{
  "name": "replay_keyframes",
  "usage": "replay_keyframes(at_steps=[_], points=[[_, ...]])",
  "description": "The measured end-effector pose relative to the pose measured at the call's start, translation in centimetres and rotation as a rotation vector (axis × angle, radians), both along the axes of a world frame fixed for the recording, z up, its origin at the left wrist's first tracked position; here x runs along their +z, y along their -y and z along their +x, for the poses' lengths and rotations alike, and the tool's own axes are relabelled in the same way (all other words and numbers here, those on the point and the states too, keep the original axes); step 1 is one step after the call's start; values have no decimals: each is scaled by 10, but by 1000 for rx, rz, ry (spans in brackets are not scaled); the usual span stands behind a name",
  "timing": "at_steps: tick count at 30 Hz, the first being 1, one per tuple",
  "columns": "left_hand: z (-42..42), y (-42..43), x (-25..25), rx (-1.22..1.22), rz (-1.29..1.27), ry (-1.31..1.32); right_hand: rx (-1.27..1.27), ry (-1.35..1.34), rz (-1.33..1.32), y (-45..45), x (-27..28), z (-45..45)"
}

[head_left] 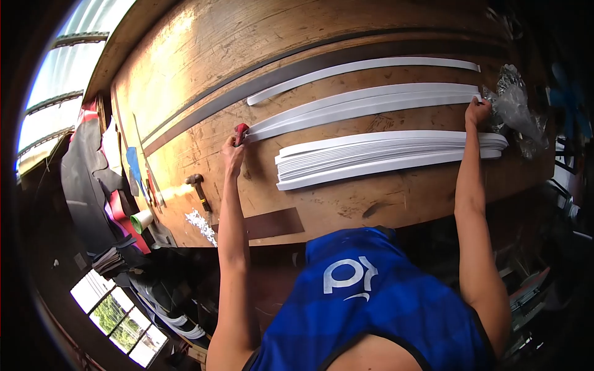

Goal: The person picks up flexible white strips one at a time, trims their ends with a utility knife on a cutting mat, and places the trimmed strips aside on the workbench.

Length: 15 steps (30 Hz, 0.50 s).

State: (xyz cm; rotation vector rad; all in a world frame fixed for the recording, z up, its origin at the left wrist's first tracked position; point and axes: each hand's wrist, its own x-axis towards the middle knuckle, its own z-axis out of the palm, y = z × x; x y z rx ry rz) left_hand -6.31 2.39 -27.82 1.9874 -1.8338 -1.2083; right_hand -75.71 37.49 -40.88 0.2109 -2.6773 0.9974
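Nearest, both arms are held forward from the blue top (359, 278), spread wide. Left of the stack of white strips (371, 157) and nearer, white scraps (201, 226), a brown sheet (272, 224) and a hammer (199, 190) are noted on the wooden table (334, 207). The stack's right end is crossed by the right forearm (468, 173).

Just beyond the stack, a pair of white strips (371, 100) is laid lengthwise. Past the stack's left end, a red tool (241, 131), type unclear, is enclosed by the curled fingers of the left hand (232, 146) at the pair's left end. The pair's right end is pinched by the right hand (477, 114), beyond the stack's right end. Beside that hand, a crumpled clear bag (516, 111) is seen; contents cannot be made out. Farther beyond the stack: a single white strip (365, 65), then a dark strip (396, 48).
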Motion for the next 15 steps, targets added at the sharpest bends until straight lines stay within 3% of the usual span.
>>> replay_keyframes(at_steps=[2, 5, 7, 15], points=[[6, 2, -13, 0, -15, 39, -5, 26, -32, 5, 7, 7], [1, 0, -11, 11, -38, 73, 51, -136, -69, 4, 6, 8], [3, -3, -16, 28, -39, 80, 110, -100, 101, 2, 10, 8], [1, -5, -10, 48, -22, -6, 192, -29, -1, 12, 29, 24]])
